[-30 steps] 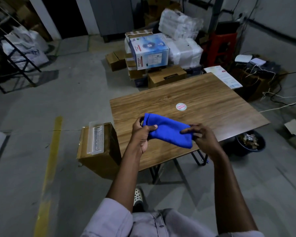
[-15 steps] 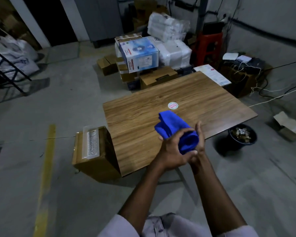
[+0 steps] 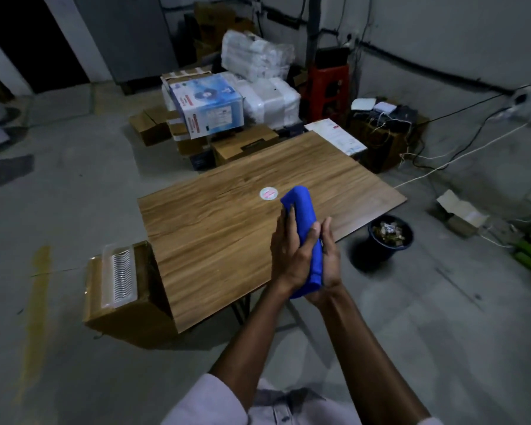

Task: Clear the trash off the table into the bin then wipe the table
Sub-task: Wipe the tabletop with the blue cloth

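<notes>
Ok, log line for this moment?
left hand: holds blue cloth | right hand: holds blue cloth | table: sticker on top | bin: trash inside

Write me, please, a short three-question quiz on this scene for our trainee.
1. True or false: the blue cloth lies spread flat on the table.
2. Where does the bin stand? A) on the table B) on the floor beside the table C) on a cardboard box
3. What lies on the tabletop?
Key: 1 false, the left hand and right hand hold it rolled up; 2 B; 3 a round sticker.
</notes>
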